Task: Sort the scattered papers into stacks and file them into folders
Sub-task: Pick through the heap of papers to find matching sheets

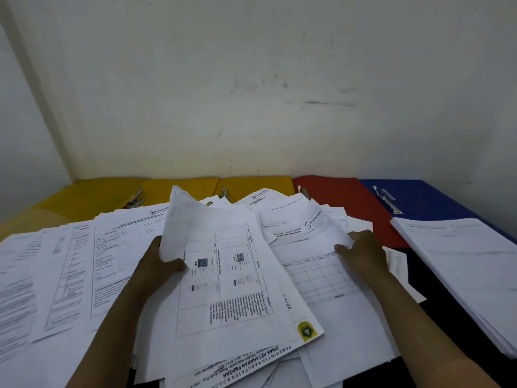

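A wide heap of scattered printed papers (pixel 84 270) covers the table in front of me. My left hand (pixel 159 264) grips the left edge of a sheet with a table and small photos (pixel 223 275), thumb on top, and lifts its far end off the heap. My right hand (pixel 363 253) pinches the right edge of a form with a grid (pixel 316 273) lying beside it. Open folders lie along the wall: yellow ones (pixel 106 194), a red one (pixel 344 197) and a blue one (pixel 425 197). A neat stack of papers (pixel 470 264) rests at the right, partly on the blue folder.
A white wall (pixel 251 93) stands directly behind the folders, with a corner at the left. Metal fastener clips (pixel 387 201) stick up inside the folders. Dark table surface (pixel 419 275) shows between the heap and the right stack.
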